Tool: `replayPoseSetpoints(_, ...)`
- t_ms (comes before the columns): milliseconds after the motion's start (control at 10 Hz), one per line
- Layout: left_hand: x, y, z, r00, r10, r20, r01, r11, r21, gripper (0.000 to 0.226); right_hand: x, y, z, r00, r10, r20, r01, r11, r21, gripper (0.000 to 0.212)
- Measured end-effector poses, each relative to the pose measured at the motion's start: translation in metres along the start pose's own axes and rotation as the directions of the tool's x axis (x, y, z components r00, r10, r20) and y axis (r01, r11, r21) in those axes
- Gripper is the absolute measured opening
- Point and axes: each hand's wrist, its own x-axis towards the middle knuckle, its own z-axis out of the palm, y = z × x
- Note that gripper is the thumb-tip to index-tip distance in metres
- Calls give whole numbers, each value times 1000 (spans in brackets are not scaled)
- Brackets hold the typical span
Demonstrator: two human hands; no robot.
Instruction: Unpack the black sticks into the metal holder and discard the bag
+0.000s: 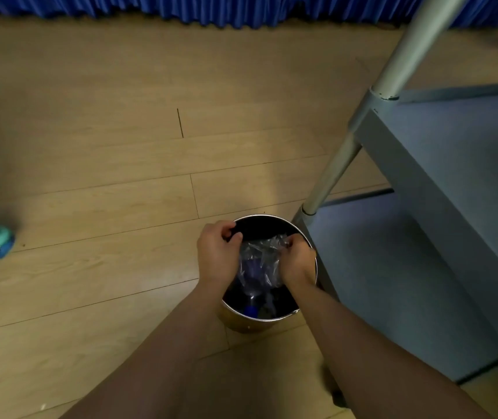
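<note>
Two hands, left hand [216,252] and right hand [299,261], grip the crumpled bag [259,261] between them.

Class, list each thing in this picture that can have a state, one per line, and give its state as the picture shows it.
Crumpled clear plastic bag: held over the bin's mouth, between both hands.
Round metal waste bin: upright on the floor, open, with dark liner and rubbish inside.
Left hand: fingers curled at the bin's far rim, beside the bag.
Right hand: pinching the bag's edge.
Grey shelf unit: standing beside the bin, visible shelves bare.
</note>
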Motion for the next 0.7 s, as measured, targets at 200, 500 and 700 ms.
replayPoseSetpoints(200,-2,2,5,999,13,30,-10,997,-75,17,-5,-5,10,997,-34,73,47,981,-190,22)
replayPoseSetpoints(500,-4,8,4,999,5,31,0,988,-152,18,-23,-8,-5,957,-288,-16,266,901,-344,48)
replayPoseSetpoints(700,-11,25,-1,994,109,27,-106,988,-114,23,-32,-24,-26,888,-454,-79,437,884,-168,39)
